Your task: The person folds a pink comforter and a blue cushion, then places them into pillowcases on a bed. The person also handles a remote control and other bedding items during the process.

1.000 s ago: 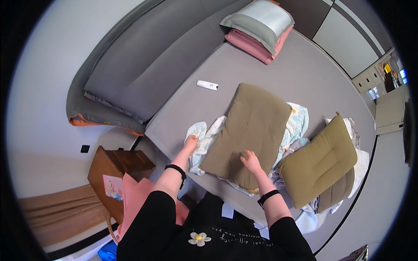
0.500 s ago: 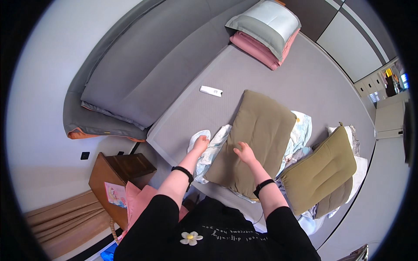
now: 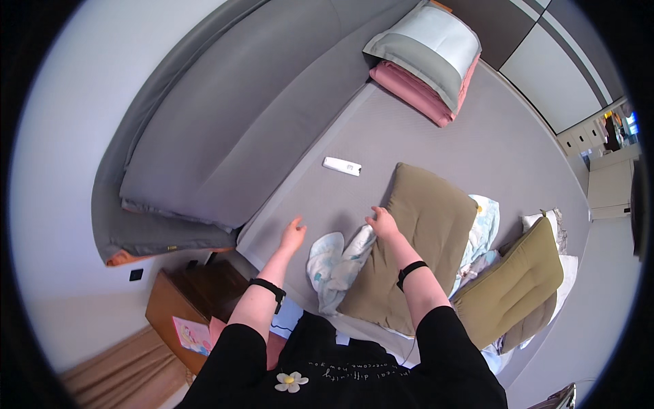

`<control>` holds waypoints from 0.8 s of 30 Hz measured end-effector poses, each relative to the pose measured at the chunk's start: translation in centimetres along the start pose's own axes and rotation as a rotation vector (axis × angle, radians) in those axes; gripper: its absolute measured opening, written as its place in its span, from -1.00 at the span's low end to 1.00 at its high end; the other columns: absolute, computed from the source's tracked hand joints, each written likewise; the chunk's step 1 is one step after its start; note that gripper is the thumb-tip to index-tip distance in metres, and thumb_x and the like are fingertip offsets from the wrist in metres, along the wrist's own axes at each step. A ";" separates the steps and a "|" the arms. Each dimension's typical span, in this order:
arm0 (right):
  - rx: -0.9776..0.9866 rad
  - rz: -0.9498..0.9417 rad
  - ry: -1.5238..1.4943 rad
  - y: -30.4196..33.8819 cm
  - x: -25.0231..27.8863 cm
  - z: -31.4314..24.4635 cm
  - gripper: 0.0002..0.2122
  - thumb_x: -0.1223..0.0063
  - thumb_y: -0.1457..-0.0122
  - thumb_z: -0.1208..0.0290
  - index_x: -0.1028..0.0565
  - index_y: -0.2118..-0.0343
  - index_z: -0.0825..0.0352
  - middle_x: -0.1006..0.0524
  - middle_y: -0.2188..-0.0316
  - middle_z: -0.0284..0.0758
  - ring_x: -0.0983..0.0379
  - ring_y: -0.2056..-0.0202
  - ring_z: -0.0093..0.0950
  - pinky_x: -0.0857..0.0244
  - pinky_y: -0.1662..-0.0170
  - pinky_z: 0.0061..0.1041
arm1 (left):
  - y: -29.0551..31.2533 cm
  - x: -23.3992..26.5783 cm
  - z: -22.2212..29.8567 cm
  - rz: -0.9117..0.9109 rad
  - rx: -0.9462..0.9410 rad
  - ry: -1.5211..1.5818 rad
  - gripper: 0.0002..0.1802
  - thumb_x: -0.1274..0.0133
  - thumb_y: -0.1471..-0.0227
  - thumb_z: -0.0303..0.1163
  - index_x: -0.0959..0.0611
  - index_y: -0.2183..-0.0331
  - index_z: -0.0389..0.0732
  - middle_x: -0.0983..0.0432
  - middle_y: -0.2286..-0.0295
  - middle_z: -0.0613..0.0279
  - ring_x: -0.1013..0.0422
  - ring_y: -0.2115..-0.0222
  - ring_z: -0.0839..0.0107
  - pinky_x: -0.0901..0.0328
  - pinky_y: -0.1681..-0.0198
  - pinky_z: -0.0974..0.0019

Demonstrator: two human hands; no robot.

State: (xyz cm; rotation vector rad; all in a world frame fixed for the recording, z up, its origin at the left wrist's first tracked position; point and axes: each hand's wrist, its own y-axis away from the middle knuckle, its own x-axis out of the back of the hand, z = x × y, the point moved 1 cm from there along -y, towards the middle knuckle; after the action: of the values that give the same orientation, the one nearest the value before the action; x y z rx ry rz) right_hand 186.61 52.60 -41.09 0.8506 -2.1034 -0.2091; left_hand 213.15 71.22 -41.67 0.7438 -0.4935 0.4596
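Note:
My left hand is over the grey mattress with its fingers apart and nothing in it. To its right lies a crumpled white cloth with pale blue prints, partly under an olive-brown cushion. My right hand is at the cushion's left edge, just above the cloth's upper end, thumb and fingers apart. Whether its fingertips touch the cloth or the cushion I cannot tell. More patterned cloth sticks out from the cushion's right side.
A white remote-like object lies beyond my hands. Far off, a grey and white pillow tops folded pink bedding. A second olive cushion rests on piled cloths at right. A grey padded headboard and wooden cabinet stand left.
My left hand has come off the patterned cloth and moved left of it. My right hand has shifted from over the cushion to its left edge. The whole view has shifted slightly.

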 end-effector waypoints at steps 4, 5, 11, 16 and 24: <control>-0.058 0.043 0.082 -6.3 -2.5 -1.6 -0.44 -0.09 -0.05 0.19 -0.28 -0.10 0.34 -0.35 -0.03 -0.08 -0.32 -0.04 -0.16 -0.25 -0.07 -0.27 | -2.5 0.7 -2.3 -0.133 0.020 0.055 -0.48 -0.02 -0.06 -0.29 -0.41 -0.06 -0.23 -0.43 0.03 0.01 -0.39 0.03 0.20 -0.27 -0.02 0.24; -0.072 0.043 0.090 -7.8 -3.1 -2.1 -0.42 -0.09 -0.05 0.20 -0.25 -0.12 0.34 -0.35 -0.04 -0.08 -0.32 -0.03 -0.16 -0.24 -0.08 -0.27 | -2.8 0.8 -3.0 -0.164 0.032 0.066 -0.48 -0.02 -0.07 -0.29 -0.41 -0.06 -0.24 -0.42 0.02 0.02 -0.38 0.02 0.21 -0.26 -0.03 0.24; -0.114 0.032 0.204 -16.7 -5.7 -4.7 -0.33 -0.10 -0.05 0.25 -0.11 -0.20 0.31 -0.19 -0.19 -0.16 -0.15 -0.18 -0.21 -0.16 -0.17 -0.31 | -3.9 3.3 -3.9 -0.293 0.152 0.236 -0.52 0.02 -0.13 -0.29 -0.41 -0.07 -0.23 -0.40 -0.01 0.10 -0.35 -0.01 0.29 -0.24 -0.04 0.30; -0.175 -0.041 0.376 -23.3 -7.2 -4.9 -0.23 -0.14 -0.04 0.33 0.05 -0.27 0.26 -0.03 -0.28 -0.30 0.15 -0.31 -0.26 -0.06 -0.25 -0.26 | -6.4 5.9 -4.9 -0.279 0.173 0.306 -0.56 0.02 -0.15 -0.32 -0.42 -0.05 -0.23 -0.44 0.05 0.11 -0.37 0.03 0.36 -0.25 -0.02 0.35; -0.235 0.000 0.689 -23.1 -12.9 -3.9 -0.45 -0.08 -0.05 0.32 -0.16 -0.11 0.25 -0.33 -0.04 -0.30 -0.25 -0.10 -0.36 -0.24 -0.05 -0.20 | -6.5 7.5 -8.6 -0.216 0.184 0.276 -0.59 -0.03 -0.12 -0.31 -0.48 0.01 -0.25 -0.52 0.16 0.12 -0.43 0.12 0.39 -0.29 0.05 0.39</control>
State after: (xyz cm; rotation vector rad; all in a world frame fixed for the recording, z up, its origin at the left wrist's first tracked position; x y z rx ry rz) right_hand 206.52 43.98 -56.70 0.6581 -1.4039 -0.1327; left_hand 224.95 74.87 -46.21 0.8841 -0.1112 0.4008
